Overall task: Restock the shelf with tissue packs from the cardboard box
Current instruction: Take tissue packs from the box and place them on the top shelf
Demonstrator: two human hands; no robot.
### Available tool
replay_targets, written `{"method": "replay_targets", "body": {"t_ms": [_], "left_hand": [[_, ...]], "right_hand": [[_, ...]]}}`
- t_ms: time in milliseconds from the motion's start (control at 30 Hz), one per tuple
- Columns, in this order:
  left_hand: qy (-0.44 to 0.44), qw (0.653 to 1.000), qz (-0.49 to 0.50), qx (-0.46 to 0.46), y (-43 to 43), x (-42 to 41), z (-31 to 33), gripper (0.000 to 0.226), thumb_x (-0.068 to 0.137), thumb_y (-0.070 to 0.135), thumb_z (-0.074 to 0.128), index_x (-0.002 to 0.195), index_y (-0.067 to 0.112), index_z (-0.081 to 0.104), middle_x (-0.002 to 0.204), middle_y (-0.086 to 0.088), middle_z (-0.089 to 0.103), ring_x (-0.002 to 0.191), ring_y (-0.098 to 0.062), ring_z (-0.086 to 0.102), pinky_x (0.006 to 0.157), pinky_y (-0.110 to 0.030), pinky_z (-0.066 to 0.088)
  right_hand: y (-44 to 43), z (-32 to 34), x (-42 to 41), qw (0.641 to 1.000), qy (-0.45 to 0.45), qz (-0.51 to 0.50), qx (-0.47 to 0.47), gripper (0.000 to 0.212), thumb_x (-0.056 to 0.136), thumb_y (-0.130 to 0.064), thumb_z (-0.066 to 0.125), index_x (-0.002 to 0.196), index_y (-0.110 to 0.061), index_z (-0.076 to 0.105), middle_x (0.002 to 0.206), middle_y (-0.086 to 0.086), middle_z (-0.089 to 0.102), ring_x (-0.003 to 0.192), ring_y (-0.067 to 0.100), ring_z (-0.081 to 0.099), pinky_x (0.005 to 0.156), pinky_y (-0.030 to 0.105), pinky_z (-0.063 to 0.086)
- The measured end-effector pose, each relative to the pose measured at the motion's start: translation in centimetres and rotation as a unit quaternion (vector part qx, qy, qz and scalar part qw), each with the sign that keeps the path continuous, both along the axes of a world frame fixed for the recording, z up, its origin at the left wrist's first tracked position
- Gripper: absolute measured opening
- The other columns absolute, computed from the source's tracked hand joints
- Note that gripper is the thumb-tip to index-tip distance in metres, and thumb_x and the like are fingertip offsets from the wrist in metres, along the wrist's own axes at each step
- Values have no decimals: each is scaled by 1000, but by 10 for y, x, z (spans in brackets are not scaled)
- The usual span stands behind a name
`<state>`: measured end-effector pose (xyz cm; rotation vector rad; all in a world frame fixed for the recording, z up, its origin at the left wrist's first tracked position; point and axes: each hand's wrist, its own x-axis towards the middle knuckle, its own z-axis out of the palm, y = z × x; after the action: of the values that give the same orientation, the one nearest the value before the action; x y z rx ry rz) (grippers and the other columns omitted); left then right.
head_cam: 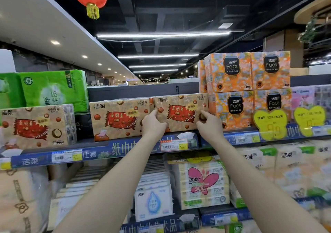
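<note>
Both hands — left hand [154,123] and right hand [207,124] — press flat-fingered on the front face of the tan tissue pack [180,111] on the shelf [100,151] directly ahead — probably light, soft, film-slick, best gripped at its ends.

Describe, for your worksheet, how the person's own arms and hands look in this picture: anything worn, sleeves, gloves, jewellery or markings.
Both forearms are bare along all of their visible length; no sleeve shows. The left hand and the right hand wear no gloves. No watch, bracelet or ring is visible, and there are no markings. The fingers are partly hidden or blurred, so small details cannot be ruled out.
</note>
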<state>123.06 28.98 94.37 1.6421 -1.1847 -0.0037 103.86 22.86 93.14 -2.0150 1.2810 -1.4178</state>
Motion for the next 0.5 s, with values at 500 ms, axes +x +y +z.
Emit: {"method": "replay_targets", "body": {"t_ms": [500], "left_hand": [[-112,994,9,-8,26,-7,-4,61,95,34,70,151,23,47,142,-3,57,129,-23,55,96,-36,51]], "right_hand": [[3,3,-5,999,35,16,-4,60,98,-19,56,156,-15,41,153,9,52,138,30,50,113,44,43]]}}
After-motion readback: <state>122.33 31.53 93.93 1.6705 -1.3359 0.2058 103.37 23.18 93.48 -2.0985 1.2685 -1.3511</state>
